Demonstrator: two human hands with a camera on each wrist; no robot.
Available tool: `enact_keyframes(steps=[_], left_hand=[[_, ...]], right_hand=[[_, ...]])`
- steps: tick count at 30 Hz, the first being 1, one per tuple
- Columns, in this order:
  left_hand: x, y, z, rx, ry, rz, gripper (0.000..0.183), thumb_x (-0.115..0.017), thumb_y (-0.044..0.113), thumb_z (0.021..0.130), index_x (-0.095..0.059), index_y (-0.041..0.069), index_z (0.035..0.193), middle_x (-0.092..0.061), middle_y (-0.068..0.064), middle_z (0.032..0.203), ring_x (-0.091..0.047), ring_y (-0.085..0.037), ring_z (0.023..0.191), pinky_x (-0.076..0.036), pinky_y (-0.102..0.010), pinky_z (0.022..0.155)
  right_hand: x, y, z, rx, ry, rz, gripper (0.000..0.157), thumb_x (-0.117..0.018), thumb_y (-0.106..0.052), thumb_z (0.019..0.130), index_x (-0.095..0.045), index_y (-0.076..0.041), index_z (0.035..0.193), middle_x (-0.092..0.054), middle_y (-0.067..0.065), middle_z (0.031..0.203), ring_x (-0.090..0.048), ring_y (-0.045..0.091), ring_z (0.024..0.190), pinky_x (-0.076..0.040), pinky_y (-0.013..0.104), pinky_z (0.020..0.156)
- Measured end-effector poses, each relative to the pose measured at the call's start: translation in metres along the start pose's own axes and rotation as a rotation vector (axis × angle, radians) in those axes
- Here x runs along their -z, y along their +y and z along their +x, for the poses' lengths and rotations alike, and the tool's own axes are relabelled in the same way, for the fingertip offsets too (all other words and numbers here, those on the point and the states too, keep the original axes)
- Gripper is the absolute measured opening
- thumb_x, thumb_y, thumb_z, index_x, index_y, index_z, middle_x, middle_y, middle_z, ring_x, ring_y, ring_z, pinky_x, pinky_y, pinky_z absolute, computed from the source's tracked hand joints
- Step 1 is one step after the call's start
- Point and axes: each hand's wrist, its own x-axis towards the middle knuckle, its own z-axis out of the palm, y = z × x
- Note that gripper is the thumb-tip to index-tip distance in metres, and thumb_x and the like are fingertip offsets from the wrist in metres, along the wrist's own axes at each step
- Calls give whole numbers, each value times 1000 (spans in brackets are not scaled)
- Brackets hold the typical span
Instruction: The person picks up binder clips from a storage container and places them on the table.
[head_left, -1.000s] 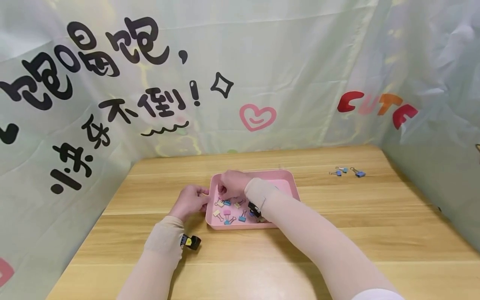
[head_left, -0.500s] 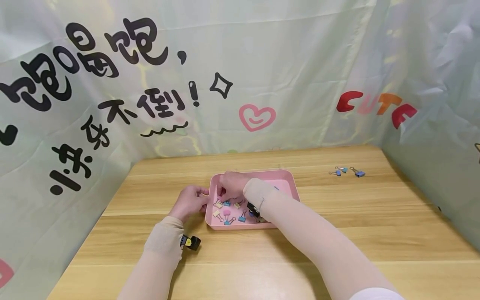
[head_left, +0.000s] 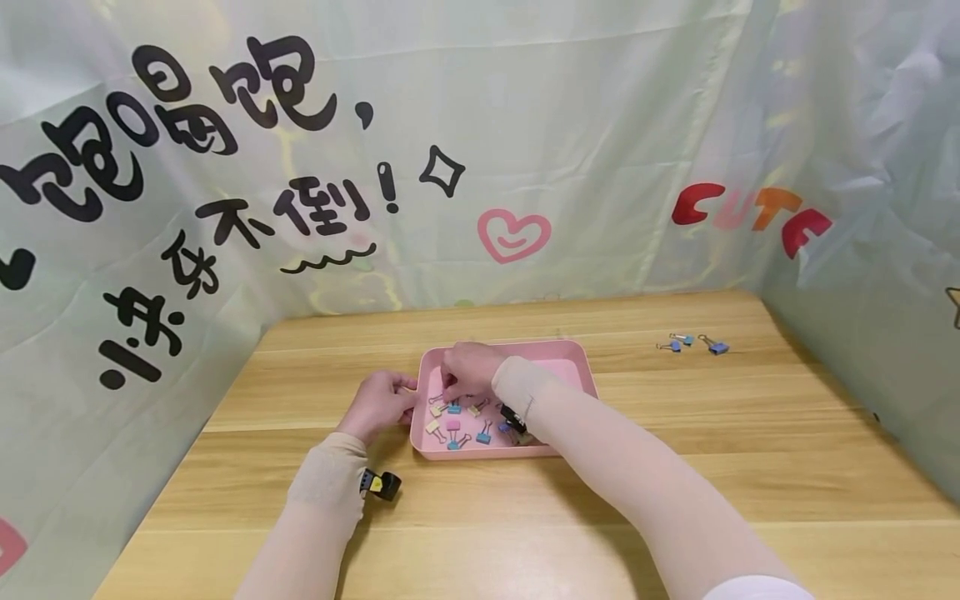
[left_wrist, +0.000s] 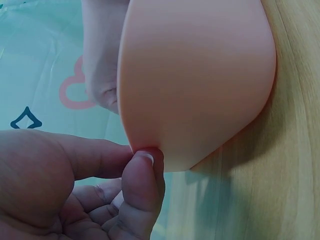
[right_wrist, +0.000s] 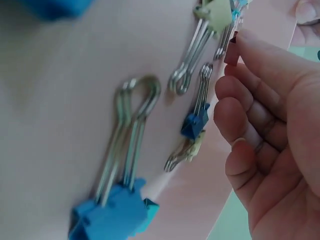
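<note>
A shallow pink tray (head_left: 576,360) lies on the wooden table. My left hand (head_left: 378,406) pinches its left rim between thumb and finger, seen closely in the left wrist view. Over the tray's left part, my right hand (head_left: 471,369) reaches down. In the right wrist view, its thumb and index finger pinch a small pink binder clip (right_wrist: 232,52). Several other binder clips lie in the tray, among them a yellow clip (head_left: 432,427), another pink clip (head_left: 453,425) and a blue clip (head_left: 484,437). The right wrist and sleeve hide part of the tray.
Toward the table's back right lie three bluish binder clips, including a larger blue clip (head_left: 718,347). A pale printed cloth (head_left: 600,150) hangs behind the table and along its sides. The right forearm (head_left: 622,467) crosses the front of the table.
My right hand has shifted slightly to the right within the tray, showing more of the clips at its left end. The left hand stays at the rim.
</note>
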Motion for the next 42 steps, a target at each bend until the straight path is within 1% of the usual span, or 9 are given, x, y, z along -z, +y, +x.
enact_keyframes(steps=[6,12,16,21,27,30,37,40,42], left_hand=[[0,1,-1,3,-3,3,21,-63,1,88,-64,-5,108,-66,-14,82,-62,-17,65,-55,-29,58],[1,2,-1,1,-9,7,22,-63,1,88,-63,-5,109,-66,-15,84,-62,-18,66,-55,-29,58],[2,2,-2,-5,-3,21,22,-63,1,88,-64,-5,109,-65,-14,82,-61,-17,65,-55,-29,58],[2,3,-3,-4,0,29,23,-62,1,89,-64,-5,110,-65,-13,82,-61,-18,65,-55,-30,59],[1,3,-3,-13,-1,26,23,-62,-1,87,-64,-6,110,-66,-15,82,-62,-17,64,-56,-31,60],[0,1,-1,-28,-4,25,24,-62,-3,85,-64,-8,109,-67,-16,82,-62,-17,63,-56,-31,59],[0,0,0,-22,0,27,24,-62,-2,85,-64,-7,109,-68,-17,84,-63,-17,64,-56,-30,57],[1,0,-1,-21,-2,26,24,-62,-1,85,-64,-7,109,-68,-17,85,-63,-17,64,-56,-31,58],[1,0,-1,-22,-2,23,24,-63,-1,85,-64,-7,109,-68,-16,85,-63,-17,64,-56,-31,59]], right_hand=[[6,9,-7,-17,21,-43,18,-73,-35,86,-72,-21,76,-61,-13,66,-56,7,63,-47,22,63],[20,23,-22,-56,55,-63,20,-72,-37,86,-68,-22,72,-60,-12,67,-53,7,60,-47,24,62],[32,38,-36,-84,85,-48,23,-70,-37,87,-67,-21,70,-60,-9,64,-50,9,58,-45,26,60],[45,63,-59,-142,115,23,21,-65,-36,90,-70,-23,74,-62,-11,67,-55,6,60,-48,24,61],[63,96,-97,-167,168,79,17,-69,-28,88,-74,-14,80,-66,-5,72,-59,11,64,-51,28,62],[64,121,-122,-212,194,91,19,-69,-28,88,-74,-11,81,-67,-3,72,-58,11,62,-50,30,61],[52,172,-179,-323,198,143,23,-67,-29,90,-75,-10,82,-68,1,73,-54,12,59,-47,31,61],[42,188,-202,-367,215,124,22,-68,-28,90,-74,-10,79,-63,-1,65,-47,11,55,-41,30,57],[34,196,-219,-406,231,111,23,-68,-29,89,-72,-11,74,-54,-4,58,-41,10,52,-37,29,54]])
